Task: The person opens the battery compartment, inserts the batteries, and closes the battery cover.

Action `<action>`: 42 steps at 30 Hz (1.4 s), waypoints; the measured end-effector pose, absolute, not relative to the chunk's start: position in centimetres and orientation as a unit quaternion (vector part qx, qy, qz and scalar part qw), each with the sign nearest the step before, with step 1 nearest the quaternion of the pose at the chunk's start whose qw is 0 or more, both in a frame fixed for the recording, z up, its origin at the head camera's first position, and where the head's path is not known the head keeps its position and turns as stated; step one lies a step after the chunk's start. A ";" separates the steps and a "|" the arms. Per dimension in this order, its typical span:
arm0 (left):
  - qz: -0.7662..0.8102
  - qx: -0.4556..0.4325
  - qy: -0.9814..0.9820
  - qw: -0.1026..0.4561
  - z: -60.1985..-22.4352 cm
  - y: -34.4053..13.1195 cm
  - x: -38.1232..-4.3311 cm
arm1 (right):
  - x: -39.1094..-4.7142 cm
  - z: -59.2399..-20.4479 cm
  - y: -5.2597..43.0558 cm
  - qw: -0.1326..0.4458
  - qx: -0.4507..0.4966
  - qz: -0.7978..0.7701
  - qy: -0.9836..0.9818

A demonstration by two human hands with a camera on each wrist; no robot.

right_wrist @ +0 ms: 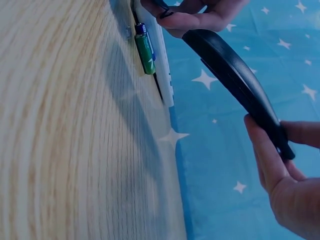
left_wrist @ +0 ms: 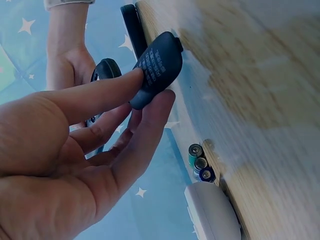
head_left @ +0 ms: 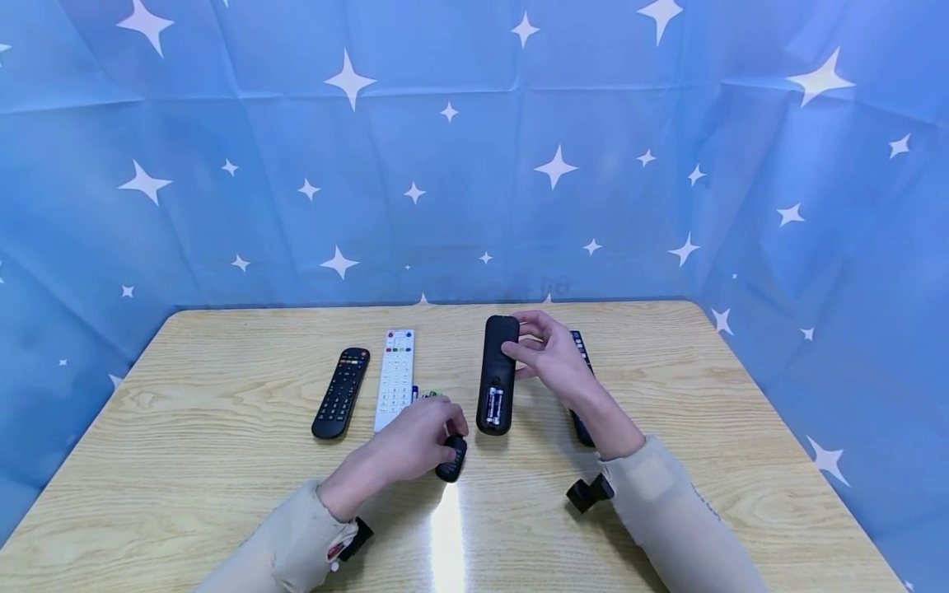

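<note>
My left hand [head_left: 408, 441] pinches a small black battery cover [left_wrist: 159, 70] between thumb and fingers, with pale printed lines on the side seen in the left wrist view. Up and to its right, my right hand [head_left: 556, 358] grips a black remote control [head_left: 498, 354] near its far end, thumb on the back and fingers at the edge. The back of that remote faces my head camera. Its battery compartment is uncovered at the near end, and batteries [head_left: 494, 405] lie inside. The right wrist view shows the remote [right_wrist: 232, 72] held above the table.
A black remote [head_left: 342, 394] and a white remote [head_left: 395, 371] lie on the wooden table [head_left: 185, 461] to the left. Loose batteries [left_wrist: 201, 164] lie beside the white one. Another black remote [head_left: 582, 430] is partly hidden under my right forearm. A blue starry cloth [head_left: 474, 206] hangs behind.
</note>
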State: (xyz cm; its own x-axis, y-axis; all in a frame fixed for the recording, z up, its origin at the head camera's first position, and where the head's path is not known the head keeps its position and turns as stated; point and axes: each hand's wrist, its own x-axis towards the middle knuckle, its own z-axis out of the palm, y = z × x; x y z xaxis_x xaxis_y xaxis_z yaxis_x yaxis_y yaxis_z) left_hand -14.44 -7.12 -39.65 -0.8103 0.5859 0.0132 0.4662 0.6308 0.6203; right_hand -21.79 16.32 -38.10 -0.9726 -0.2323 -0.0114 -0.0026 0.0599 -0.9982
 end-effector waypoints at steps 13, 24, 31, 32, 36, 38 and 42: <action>0.348 0.318 0.878 0.076 -39.0 -7.2 -14.5 | -21.8 -38.1 16.3 0.088 -0.081 -0.681 0.723; 0.383 0.324 0.863 0.054 -38.5 -6.9 -14.7 | -21.9 -38.2 16.2 0.090 -0.088 -0.679 0.723; 0.413 0.312 0.855 0.039 -38.5 -6.8 -14.8 | -21.9 -38.3 16.1 0.096 -0.097 -0.682 0.718; 0.419 0.308 0.853 0.038 -38.5 -6.7 -14.8 | -21.9 -38.3 16.1 0.096 -0.098 -0.683 0.718; 0.439 0.298 0.847 0.034 -38.5 -6.5 -14.8 | -21.9 -38.4 16.0 0.094 -0.098 -0.682 0.719; 0.450 0.295 0.843 0.030 -38.6 -6.4 -14.9 | -21.9 -38.4 16.0 0.095 -0.097 -0.682 0.719; 0.468 0.289 0.835 0.016 -38.5 -6.2 -15.0 | -21.9 -38.3 15.9 0.099 -0.095 -0.680 0.720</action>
